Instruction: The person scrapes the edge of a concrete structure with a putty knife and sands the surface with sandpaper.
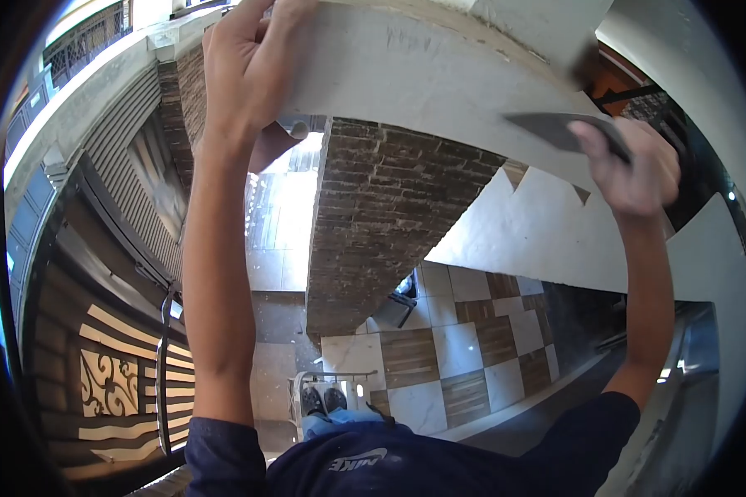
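A pale, plastered beam (414,74) crosses the top of the view, with faint dark scuffs on its face. My left hand (253,70) is up at the beam's left end, fingers bent around its upper edge. Behind that wrist a curled grey-brown sheet (278,147) hangs below the beam. My right hand (638,166) is closed, somewhat blurred, around a thin, dark grey flat piece (555,132), its thumb pressed on the near side. The piece's pointed left end overlaps the beam's lower face; I cannot tell whether it is a sheet or a blade.
Below the beam stands a brick-clad pillar (381,207). My shoes (323,401) rest high on a pale metal frame (360,377) above a checkered tile floor (448,356). A dark gate with scrollwork (108,381) is at left, and a white wall with a jagged edge (530,228) at right.
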Demonstrator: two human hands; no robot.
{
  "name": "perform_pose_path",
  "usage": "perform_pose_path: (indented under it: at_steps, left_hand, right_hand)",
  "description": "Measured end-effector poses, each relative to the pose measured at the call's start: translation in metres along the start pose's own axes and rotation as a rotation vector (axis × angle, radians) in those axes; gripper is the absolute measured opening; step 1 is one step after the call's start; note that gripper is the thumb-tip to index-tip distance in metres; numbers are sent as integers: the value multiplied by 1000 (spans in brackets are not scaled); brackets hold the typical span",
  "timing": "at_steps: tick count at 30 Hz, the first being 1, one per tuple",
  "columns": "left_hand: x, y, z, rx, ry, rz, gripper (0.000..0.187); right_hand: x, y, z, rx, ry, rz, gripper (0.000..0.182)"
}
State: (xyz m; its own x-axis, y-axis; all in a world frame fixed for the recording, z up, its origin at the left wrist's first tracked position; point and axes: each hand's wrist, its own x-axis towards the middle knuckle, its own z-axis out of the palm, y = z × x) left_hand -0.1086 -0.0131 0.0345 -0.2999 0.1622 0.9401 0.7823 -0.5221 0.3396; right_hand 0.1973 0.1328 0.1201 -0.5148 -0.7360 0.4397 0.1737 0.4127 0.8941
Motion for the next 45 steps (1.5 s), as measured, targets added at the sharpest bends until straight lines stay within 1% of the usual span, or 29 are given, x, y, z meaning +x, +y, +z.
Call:
perform_pose_path:
  at_steps: [1, 2, 4, 5, 7, 8, 9, 12, 14, 15, 18, 19, 20, 21, 24, 26, 28, 30, 32, 33, 34, 35, 36, 38, 40, 41, 42, 44, 45]
  left_hand:
    - [-1, -2, 1, 11, 13, -7, 34]
    - [-3, -3, 2, 15, 23, -17, 33]
    - [-7, -3, 3, 21, 34, -30, 31]
    - [-8, -3, 3, 27, 38, -31, 30]
    - [-8, -3, 2, 32, 55, -25, 29]
    - [-8, -4, 2, 34, 58, -22, 28]
    - [-7, -4, 1, 39, 58, -20, 27]
    - [-8, -2, -1, 44, 60, -19, 24]
    - [-9, -1, -2, 42, 57, -25, 23]
    - [-10, -1, -2, 49, 56, -27, 22]
    - [-10, -1, -1, 57, 71, -19, 20]
    - [-9, -1, -2, 62, 76, -16, 19]
    - [-10, -1, -2, 65, 79, -15, 19]
    - [-9, -1, -1, 65, 81, -14, 18]
    - [-10, -1, 0, 74, 90, -21, 16]
    - [-15, 2, -1, 87, 99, -35, 15]
    - [-31, 5, -3, 113, 120, -61, 15]
    - [-56, 12, -3, 199, 219, -98, 14]
    - [-62, 23, -9, 388, 381, -111, 14]
    - [-44, 20, -21, 521, 424, 2, 14]
    - [-30, 10, -29, 589, 438, 56, 14]
    - [-15, 0, -38, 658, 457, 109, 14]
    - [-2, -16, -46, 772, 472, 349, 14]
    - [-9, -22, -48, 874, 468, 580, 16]
    - [-38, -10, -45, 831, 185, 99, 24]
    - [-50, 0, -46, 884, 94, -27, 29]
    - [-60, 5, -46, 876, 85, -33, 29]
    - [-72, 9, -46, 646, 61, -128, 28]
    - [-73, 13, -32, 509, 242, -32, 28]
  right_hand:
    - [-6, -7, 1, 14, -106, -19, 37]
    - [-18, -16, 5, 15, -116, -21, 37]
    - [-37, -34, 9, 242, -426, -200, 37]
    - [-33, -35, 6, 241, -431, -208, 37]
    - [-17, -29, 6, 247, -216, 6, 36]
    - [-8, -22, 5, 252, -207, -5, 36]
    - [1, -13, 0, 215, -64, 45, 36]
    - [10, -2, 6, 143, 128, 71, 35]
    - [0, -20, 20, 294, -182, -97, 35]
    - [-17, -33, 27, 313, -235, -162, 36]
    - [-15, -38, 23, 312, -234, -92, 37]
    - [4, -32, 14, 280, -156, -8, 36]
    - [16, -24, 11, 282, -147, -10, 36]
    - [25, -17, 7, 209, -26, 40, 36]
    - [44, -15, 12, 113, 94, 30, 35]
    - [31, -31, 32, 143, -7, -106, 36]
    - [-7, -57, 52, 221, -187, -181, 38]
    - [-7, -62, 49, 208, -154, -117, 41]
    - [25, -45, 32, 206, -18, -7, 39]
    - [37, -40, 27, 205, 46, 23, 38]
    - [50, -34, 23, 206, 110, 54, 38]
    - [58, -32, 20, 111, 89, 46, 38]
    - [60, -32, 18, 16, 66, 39, 37]
    - [53, -35, 25, 112, 102, 15, 38]
    - [48, -39, 24, 158, 93, 27, 38]
    - [45, -37, 21, 176, 15, 33, 37]
    - [43, -35, 18, 191, -61, 39, 36]
    - [46, -29, 11, 185, -52, -10, 33]
    - [48, -26, 9, 193, 50, 1, 33]
